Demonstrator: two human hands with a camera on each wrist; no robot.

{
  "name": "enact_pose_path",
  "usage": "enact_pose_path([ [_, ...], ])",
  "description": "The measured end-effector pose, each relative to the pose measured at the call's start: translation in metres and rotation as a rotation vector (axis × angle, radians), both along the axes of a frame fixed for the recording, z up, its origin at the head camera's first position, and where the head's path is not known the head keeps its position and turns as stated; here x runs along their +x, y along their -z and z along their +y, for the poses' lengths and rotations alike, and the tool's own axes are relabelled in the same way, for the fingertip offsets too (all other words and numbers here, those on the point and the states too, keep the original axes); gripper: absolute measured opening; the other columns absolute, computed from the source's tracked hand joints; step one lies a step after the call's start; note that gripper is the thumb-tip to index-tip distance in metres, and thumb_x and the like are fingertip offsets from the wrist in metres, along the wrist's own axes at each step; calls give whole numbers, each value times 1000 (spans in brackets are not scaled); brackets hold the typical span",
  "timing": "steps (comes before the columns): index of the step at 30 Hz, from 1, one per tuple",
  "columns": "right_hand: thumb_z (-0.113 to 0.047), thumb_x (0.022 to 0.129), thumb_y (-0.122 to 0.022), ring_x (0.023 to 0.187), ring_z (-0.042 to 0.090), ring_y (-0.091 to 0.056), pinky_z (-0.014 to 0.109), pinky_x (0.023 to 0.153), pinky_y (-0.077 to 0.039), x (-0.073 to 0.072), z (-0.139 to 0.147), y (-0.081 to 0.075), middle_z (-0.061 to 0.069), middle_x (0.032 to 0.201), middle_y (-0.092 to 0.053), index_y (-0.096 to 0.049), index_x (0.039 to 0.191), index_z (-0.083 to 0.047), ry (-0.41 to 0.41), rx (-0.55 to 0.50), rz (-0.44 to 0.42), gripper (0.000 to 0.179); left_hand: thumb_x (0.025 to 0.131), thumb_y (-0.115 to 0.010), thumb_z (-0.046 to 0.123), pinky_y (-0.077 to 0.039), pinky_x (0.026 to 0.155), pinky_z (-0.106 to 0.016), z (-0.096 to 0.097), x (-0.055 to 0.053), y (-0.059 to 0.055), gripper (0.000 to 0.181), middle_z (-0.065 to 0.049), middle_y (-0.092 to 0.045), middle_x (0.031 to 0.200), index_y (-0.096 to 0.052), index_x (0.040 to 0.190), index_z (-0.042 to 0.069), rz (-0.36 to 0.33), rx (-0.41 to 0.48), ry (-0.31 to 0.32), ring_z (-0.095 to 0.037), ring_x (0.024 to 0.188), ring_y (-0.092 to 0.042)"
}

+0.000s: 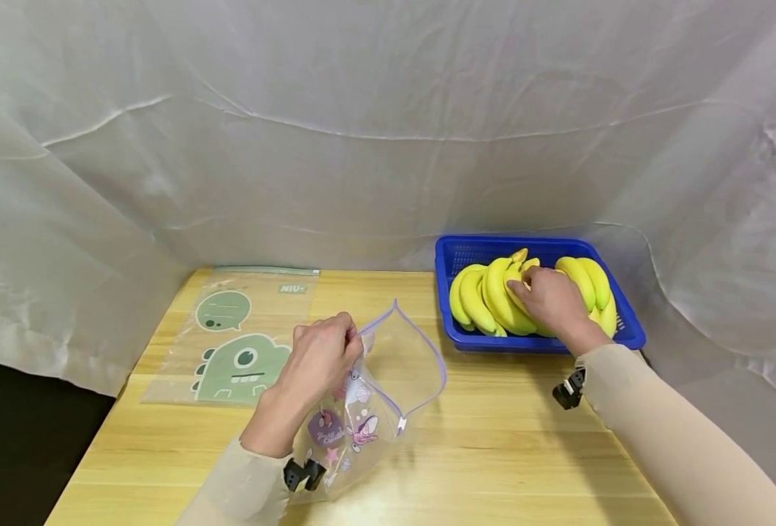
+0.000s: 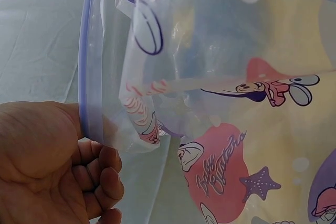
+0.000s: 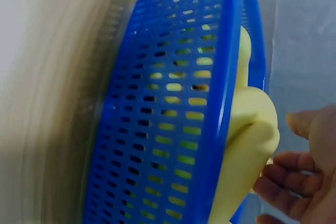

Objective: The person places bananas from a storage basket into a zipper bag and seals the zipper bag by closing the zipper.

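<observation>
My left hand [image 1: 318,354] pinches the purple-edged rim of a clear zip bag [image 2: 220,108] printed with cartoon figures, shells and a starfish. The bag's mouth gapes toward the right, with a white slider on its near edge. At the right, my right hand [image 1: 554,303] reaches over a blue plastic basket [image 3: 157,98], right at the bananas [image 1: 503,296] piled in it. In the right wrist view its thumb stands apart from its bent fingers [image 3: 291,179], which lie beside a banana [image 3: 247,150]. In the head view the hand hides part of the pile.
A second clear zip bag [image 1: 230,358] with a green dinosaur print lies flat on the wooden table [image 1: 493,453] at the left. A grey cloth [image 1: 388,131] hangs behind the table and along its sides. The basket stands near the back right edge.
</observation>
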State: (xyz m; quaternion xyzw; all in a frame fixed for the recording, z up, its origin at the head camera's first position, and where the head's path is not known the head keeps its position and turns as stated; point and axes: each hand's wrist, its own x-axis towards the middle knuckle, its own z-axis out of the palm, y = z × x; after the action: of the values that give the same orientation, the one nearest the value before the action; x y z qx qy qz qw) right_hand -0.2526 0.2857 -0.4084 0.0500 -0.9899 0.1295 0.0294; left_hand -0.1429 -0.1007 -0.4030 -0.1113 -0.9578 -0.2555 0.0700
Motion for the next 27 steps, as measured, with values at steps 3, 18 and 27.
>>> enact_pose_path([
  [3,-50,105,-58,69,36,-63,52,64,-50,6,-5,5,18,76,-62,-66,92,1,61,31,76,53,96,-64,14,-36,79,-43,0,0,1,12,5,-58,72,-60,85,14,-8,-1,0,-17,69,-53],
  [18,-51,86,-83,103,53,-50,66,86,-44,15,-29,29,33,103,-51,-47,112,18,167,191,119,82,96,-64,14,-36,78,-43,0,1,1,14,5,-56,70,-59,83,14,-7,-12,-5,-17,68,-52],
  [27,-52,87,-81,101,51,-48,65,87,-44,12,-33,36,31,100,-47,-46,112,20,187,231,98,84,97,-64,15,-34,77,-42,1,2,1,15,5,-55,70,-59,84,15,-17,-12,-2,-17,68,-52],
])
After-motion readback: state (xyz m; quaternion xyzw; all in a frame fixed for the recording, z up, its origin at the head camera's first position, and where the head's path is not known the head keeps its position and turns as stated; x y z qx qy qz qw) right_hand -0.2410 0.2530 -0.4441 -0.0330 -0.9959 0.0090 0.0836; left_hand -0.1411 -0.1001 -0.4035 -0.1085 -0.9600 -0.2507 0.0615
